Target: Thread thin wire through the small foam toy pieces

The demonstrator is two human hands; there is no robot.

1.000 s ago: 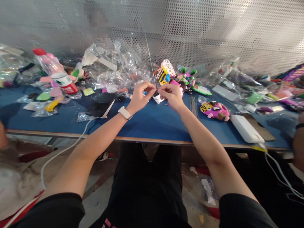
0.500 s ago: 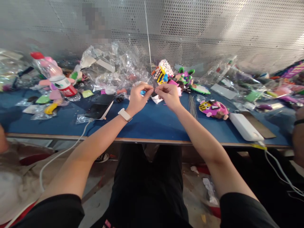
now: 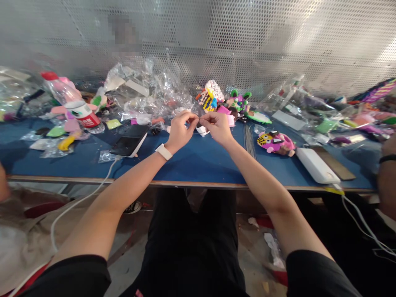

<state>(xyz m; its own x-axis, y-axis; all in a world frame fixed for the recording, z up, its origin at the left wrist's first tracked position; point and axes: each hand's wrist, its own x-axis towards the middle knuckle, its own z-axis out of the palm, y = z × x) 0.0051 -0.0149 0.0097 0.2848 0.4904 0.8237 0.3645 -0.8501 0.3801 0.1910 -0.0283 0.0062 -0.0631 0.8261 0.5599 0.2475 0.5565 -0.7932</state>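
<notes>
My left hand and my right hand meet above the middle of the blue table. Thumb and forefinger are pinched on each, and the fingertips almost touch. Whatever sits between them is too small to make out. Just below the fingertips is a small white object. Behind my hands lie colourful clay-like figures: a white, yellow and black one and a green one. A bundle of thin grey wires lies right of my right hand, beside a pink figure with a yellow striped face.
Crumpled clear plastic bags line the back. A bottle with a red cap leans at the left. A dark phone-like device has a white cable. A white power bank lies right. A neighbour's arm shows at the right edge.
Both hands stay pinched together at nearly the same spot; the right hand has shifted slightly left. The view has moved a little. Nothing is visibly taken up or let go.
</notes>
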